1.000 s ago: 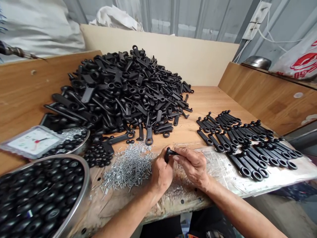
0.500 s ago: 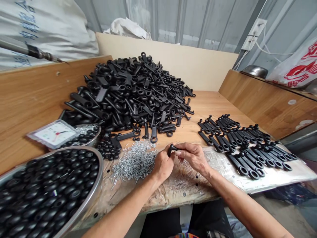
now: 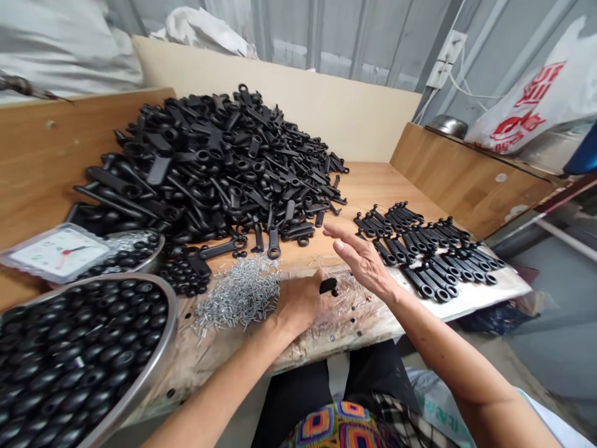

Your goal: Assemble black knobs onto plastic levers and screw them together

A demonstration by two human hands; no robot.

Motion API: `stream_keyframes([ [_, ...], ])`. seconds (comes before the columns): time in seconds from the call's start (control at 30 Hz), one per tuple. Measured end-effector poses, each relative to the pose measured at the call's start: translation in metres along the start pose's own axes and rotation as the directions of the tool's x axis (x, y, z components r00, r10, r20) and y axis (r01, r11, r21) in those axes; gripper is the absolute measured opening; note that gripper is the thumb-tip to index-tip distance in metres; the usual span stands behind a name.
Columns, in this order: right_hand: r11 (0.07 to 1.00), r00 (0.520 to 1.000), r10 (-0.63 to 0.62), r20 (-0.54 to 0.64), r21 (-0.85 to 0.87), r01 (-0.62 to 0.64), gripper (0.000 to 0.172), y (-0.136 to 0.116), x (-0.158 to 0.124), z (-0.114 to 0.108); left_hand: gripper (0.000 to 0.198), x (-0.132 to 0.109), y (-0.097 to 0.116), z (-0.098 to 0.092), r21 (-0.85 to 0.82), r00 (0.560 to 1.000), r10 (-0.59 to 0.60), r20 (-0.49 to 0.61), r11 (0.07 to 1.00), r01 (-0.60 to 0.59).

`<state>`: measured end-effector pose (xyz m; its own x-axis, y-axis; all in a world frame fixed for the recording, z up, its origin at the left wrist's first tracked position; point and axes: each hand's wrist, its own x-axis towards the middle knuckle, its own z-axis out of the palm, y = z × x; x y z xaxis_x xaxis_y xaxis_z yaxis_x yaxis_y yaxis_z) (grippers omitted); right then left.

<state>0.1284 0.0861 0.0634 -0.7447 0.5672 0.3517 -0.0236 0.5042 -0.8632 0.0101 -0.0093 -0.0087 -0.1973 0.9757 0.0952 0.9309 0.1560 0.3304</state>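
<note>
My left hand (image 3: 298,303) is closed round a black crank arm (image 3: 328,285); only its end sticks out past the fingers, and the rest is hidden. Just right of it my right hand (image 3: 366,262) hovers above the bench, fingers stretched out and holding nothing. Against the left hand's far side lies a heap of small silver pins (image 3: 240,292). Several finished-looking black crank arms (image 3: 422,249) with ring ends lie in rows to the right. Behind the pins rises a big pile of loose black crank arms (image 3: 219,168).
A metal basin (image 3: 170,305) full of black oval knobs stands at the left front. Behind it are a smaller bowl (image 3: 156,252) and a square white clock (image 3: 60,252). Wooden boards (image 3: 471,174) edge the bench. A power tool's tip (image 3: 28,87) hangs at upper left.
My right hand has let go of the crank arm and opened, moving away from the left. The left hand keeps the crank arm and has turned it. The view has shifted right and down.
</note>
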Motion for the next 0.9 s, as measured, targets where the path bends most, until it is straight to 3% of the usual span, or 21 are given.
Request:
stream_keyframes([
  [0.1,0.992,0.993,-0.12,0.012,-0.035,0.12,0.044,-0.026,-0.017,-0.005,0.034,-0.011,0.02,0.003,0.173,0.995,0.097,0.028,0.98,-0.1],
  [0.17,0.984,0.986,-0.165,0.016,-0.06,0.166,0.049,-0.03,-0.029,-0.004,0.037,-0.017,0.03,0.006,0.216,0.987,0.155,0.035,0.963,-0.159],
  [0.23,0.98,0.984,-0.174,0.028,-0.096,0.176,0.052,-0.019,-0.039,0.004,0.037,-0.022,0.036,0.011,0.227,0.985,0.154,0.082,0.959,-0.168],
  [0.33,0.983,0.99,-0.087,0.109,-0.151,0.103,0.054,0.016,-0.048,0.024,0.036,-0.024,0.039,0.02,0.199,0.975,0.11,0.194,0.969,-0.149],
  [0.47,0.985,0.979,0.006,0.205,-0.172,0.03,0.057,0.045,-0.05,0.042,0.042,-0.024,0.04,0.024,0.146,0.972,0.121,0.203,0.978,-0.152],
  [0.53,0.999,0.984,0.042,0.175,-0.028,-0.038,0.06,0.046,-0.047,0.04,0.038,-0.025,0.038,0.022,0.131,0.976,0.096,0.194,0.984,-0.123],
  [0.63,0.953,0.98,0.193,0.045,0.227,-0.198,0.056,0.048,-0.036,0.025,0.034,-0.023,0.031,0.016,0.115,0.986,0.072,0.15,0.989,-0.09],
  [0.7,0.945,0.965,0.255,-0.066,0.226,-0.235,0.047,0.053,-0.024,0.013,0.028,-0.016,0.02,0.01,-0.146,0.998,0.003,0.067,0.989,0.007],
  [0.73,0.96,0.962,0.253,-0.104,0.152,-0.236,0.042,0.057,-0.016,0.008,0.023,-0.011,0.014,0.007,-0.355,0.997,-0.067,0.029,0.932,0.073],
  [0.8,0.968,0.975,0.204,-0.091,-0.131,-0.215,0.031,0.067,0.001,0.001,0.008,0.002,-0.001,-0.002,-0.726,0.976,-0.219,0.009,0.67,0.157],
  [0.83,0.94,0.983,0.178,-0.053,-0.285,-0.186,0.027,0.072,0.009,-0.001,0.006,0.009,-0.008,-0.006,-0.83,0.964,-0.265,0.025,0.532,0.168],
  [0.9,0.857,0.989,0.145,0.041,-0.504,-0.105,0.023,0.08,0.023,0.002,0.014,0.02,-0.021,-0.014,-0.913,0.959,-0.277,0.065,0.371,0.169],
])
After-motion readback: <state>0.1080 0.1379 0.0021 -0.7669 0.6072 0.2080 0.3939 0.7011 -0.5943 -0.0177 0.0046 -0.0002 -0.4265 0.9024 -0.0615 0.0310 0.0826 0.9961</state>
